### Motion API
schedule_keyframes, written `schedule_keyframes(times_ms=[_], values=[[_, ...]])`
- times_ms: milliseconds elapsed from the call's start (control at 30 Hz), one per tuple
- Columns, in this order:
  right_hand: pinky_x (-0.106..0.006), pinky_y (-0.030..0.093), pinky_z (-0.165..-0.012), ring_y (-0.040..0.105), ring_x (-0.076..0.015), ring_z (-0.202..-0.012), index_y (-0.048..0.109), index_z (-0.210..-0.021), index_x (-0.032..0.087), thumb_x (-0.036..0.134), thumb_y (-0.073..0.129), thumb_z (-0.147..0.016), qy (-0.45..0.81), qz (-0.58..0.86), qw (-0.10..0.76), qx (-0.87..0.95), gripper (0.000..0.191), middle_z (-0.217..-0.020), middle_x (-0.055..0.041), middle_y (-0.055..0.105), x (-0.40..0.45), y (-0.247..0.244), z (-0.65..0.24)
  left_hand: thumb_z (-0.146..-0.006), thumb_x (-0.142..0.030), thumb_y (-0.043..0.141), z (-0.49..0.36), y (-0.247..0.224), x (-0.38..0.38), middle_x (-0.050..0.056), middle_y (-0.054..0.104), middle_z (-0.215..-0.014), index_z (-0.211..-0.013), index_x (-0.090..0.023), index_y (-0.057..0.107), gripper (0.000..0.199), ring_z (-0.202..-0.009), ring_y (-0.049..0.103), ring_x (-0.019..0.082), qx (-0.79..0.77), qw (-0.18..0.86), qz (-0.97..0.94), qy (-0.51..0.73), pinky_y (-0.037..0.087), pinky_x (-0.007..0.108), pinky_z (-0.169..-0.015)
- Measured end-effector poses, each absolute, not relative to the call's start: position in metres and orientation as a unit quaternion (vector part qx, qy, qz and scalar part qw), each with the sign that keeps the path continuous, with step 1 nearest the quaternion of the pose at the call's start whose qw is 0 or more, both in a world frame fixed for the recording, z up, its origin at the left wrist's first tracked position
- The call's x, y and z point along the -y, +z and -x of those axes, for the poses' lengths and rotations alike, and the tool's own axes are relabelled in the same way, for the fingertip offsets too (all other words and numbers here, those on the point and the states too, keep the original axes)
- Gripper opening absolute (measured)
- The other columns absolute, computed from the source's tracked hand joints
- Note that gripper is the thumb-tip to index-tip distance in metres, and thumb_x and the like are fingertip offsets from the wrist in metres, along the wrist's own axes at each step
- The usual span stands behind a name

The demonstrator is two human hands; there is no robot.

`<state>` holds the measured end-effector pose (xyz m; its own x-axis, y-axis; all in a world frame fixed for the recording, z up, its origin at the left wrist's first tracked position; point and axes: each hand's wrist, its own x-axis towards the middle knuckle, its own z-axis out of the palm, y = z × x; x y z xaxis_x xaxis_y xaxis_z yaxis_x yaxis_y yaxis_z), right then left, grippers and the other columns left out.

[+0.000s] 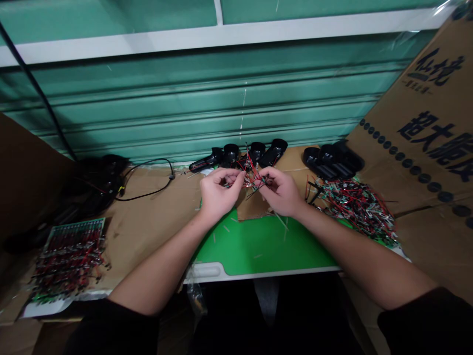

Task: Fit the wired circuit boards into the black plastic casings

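My left hand (220, 191) and my right hand (281, 191) are close together over the middle of the work surface, fingers pinched. Between them is a small tangle of red and black wires (252, 170), gripped from both sides. Some thin ends stick up, and a few dark ones hang below my right fingers. What sits at the fingertips is too small and partly hidden to make out fully. Just behind the hands stand several black plastic housings (274, 152). Under the wrists lies a piece of cardboard (254, 209) on a green board (266, 246).
At right, a large heap of red and black wired parts (360, 209) lies beside more black housings (328, 160). Rows of wired circuit boards (70, 256) are stacked at left. A black cable (148, 194) loops on cardboard. A printed carton (424, 128) walls the right side.
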<state>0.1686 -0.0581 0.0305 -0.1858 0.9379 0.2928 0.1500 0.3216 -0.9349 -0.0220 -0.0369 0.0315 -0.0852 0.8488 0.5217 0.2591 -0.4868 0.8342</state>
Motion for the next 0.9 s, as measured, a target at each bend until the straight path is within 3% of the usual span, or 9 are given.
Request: schedule_keyframes(times_ms=[267,567,767,900], values=[[-0.018,0.043,-0.06,0.053,-0.006,-0.063,0.067,-0.103,0.015,0.044,0.071,-0.095,0.384,0.41,0.485,0.67,0.031,-0.078,-0.0018,0.062,0.0598,0.0321,-0.1687,-0.095,-0.039,0.079,0.0254,0.0315,0.0373,0.002,0.069,-0.07,-0.078,-0.019,0.078,0.026,-0.064,0.058,0.013,-0.44,0.183,-0.659,0.582,0.047,0.029,-0.068],[-0.017,0.044,-0.062,0.057,-0.0064,-0.069,0.066,-0.102,0.014,0.046,0.071,-0.095,0.374,0.419,0.481,0.673,0.032,-0.088,-0.0044,0.069,0.0586,0.0285,-0.1697,-0.092,-0.046,0.077,0.0237,0.0329,0.0353,0.002,0.066,-0.07,-0.079,-0.018,0.074,0.031,-0.064,0.055,0.013,-0.428,0.308,-0.625,0.576,0.047,0.027,-0.065],[-0.019,0.042,-0.057,0.055,-0.0074,-0.064,0.064,-0.102,0.016,0.05,0.071,-0.096,0.393,0.409,0.494,0.659,0.035,-0.077,-0.0029,0.063,0.0608,0.0344,-0.1692,-0.088,-0.042,0.082,0.0255,0.0376,0.0389,0.005,0.072,-0.08,-0.089,-0.017,0.077,0.025,-0.067,0.059,0.013,-0.394,0.337,-0.632,0.576,0.05,0.028,-0.067],[-0.019,0.039,-0.051,0.053,-0.0071,-0.058,0.061,-0.106,0.018,0.06,0.069,-0.099,0.404,0.411,0.513,0.636,0.044,-0.072,-0.001,0.06,0.0629,0.0379,-0.1687,-0.092,-0.05,0.081,0.0259,0.0367,0.0382,0.004,0.07,-0.079,-0.09,-0.019,0.075,0.033,-0.069,0.058,0.013,-0.404,0.329,-0.623,0.583,0.049,0.028,-0.067]])
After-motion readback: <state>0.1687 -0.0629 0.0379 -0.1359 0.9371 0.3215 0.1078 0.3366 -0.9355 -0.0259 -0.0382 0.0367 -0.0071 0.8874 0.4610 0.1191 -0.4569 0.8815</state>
